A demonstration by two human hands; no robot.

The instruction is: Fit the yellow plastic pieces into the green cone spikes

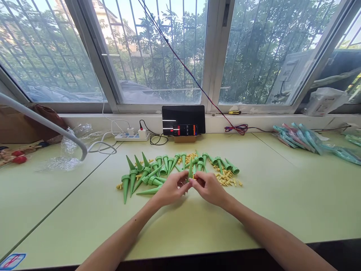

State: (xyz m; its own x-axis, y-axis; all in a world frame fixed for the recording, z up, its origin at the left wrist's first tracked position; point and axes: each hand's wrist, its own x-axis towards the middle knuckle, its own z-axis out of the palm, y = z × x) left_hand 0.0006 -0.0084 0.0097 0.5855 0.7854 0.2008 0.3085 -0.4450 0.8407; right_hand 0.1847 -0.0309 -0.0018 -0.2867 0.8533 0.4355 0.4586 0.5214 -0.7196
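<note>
In the middle of the table, my left hand [172,189] is closed around a green plastic spike [190,169], its pointed end up. Fingers of my right hand [210,189] pinch a small yellow plastic piece [193,176] against the spike's lower part; my fingertips partly hide where they meet. Many similar green cone-shaped spikes [133,180] with ribbed collars lie beyond and to the left of my hands. Loose yellow pieces [225,178] are heaped to the right, and more show among the spikes at the back.
A phone [185,130] leans on a black tablet [183,113] at the back of the pale yellow table [276,199]. A power strip [132,137] with cables sits left of them. Bagged teal and pink items [299,138] lie far right; a white curved tube [45,119] crosses the left.
</note>
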